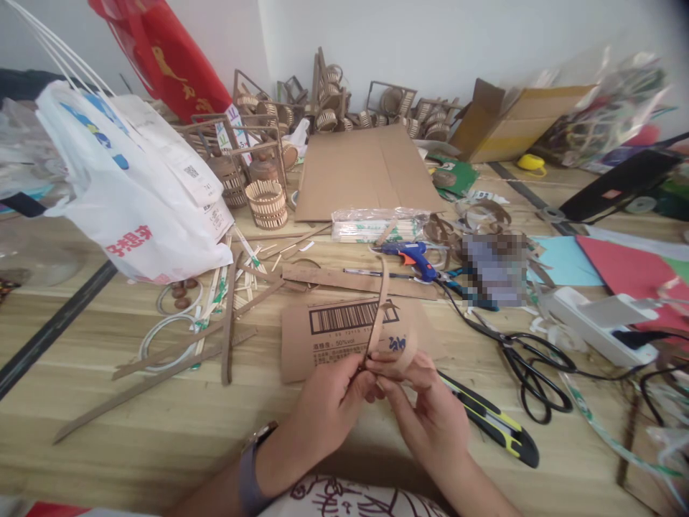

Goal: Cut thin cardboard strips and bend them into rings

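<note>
My left hand (329, 409) and my right hand (425, 409) meet low in the middle of the view, both pinching a thin brown cardboard strip (381, 305). The strip rises from my left fingertips and curls into a loop (405, 352) over my right fingers. Just behind the hands lies a cardboard piece with a printed barcode (344, 317) on the wooden floor. A wristwatch (257, 438) sits on my left wrist.
A black-and-yellow utility knife (492, 424) lies right of my hands, black scissors (530, 370) beyond it. A blue glue gun (412, 255), loose cardboard strips (177, 359), a white plastic bag (129, 194), a flat cardboard sheet (366, 172) and small woven baskets (266, 203) fill the floor behind.
</note>
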{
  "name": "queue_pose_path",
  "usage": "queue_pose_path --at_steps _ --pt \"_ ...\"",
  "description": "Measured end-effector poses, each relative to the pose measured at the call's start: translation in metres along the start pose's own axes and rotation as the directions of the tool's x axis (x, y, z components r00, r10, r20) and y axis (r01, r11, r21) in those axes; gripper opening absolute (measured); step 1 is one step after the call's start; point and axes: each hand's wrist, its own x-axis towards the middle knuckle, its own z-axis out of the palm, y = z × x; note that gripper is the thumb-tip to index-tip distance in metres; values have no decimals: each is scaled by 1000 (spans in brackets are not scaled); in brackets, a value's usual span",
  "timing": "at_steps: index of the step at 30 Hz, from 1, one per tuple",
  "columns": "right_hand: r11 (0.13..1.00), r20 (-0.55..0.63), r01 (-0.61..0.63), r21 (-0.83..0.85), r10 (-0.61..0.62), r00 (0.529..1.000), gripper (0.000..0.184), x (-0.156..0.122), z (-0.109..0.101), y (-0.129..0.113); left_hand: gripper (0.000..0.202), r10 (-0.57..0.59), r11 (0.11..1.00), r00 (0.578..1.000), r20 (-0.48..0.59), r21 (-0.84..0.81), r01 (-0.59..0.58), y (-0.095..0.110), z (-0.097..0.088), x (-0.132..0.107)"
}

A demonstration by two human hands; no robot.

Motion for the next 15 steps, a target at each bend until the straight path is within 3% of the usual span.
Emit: queue_pose_path --at_steps 4,15 --pt "993 52 20 -117 -14 999 13 5 -1 -1 34 -15 1000 1000 -26 21 15 1 -1 0" --pt "988 21 17 -155 -14 1000 14 2 0 -1 37 28 1000 1000 9 -15 -28 3 0 -2"
